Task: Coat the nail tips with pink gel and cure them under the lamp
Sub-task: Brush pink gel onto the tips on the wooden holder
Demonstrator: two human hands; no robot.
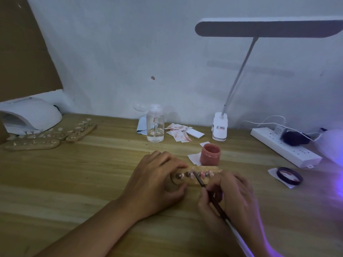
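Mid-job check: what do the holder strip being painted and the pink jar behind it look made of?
The holder strip: likely unfinished wood, matte tan, with shiny metal-looking studs. The pink jar: probably plastic, smooth with a ribbed threaded neck, pink throughout.

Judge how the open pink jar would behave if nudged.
The jar looks squat and wide, so it would probably slide rather than tip. It stands open, so a hard knock might spill its contents. Its base seems to overlap a paper slip, which could let it skid.
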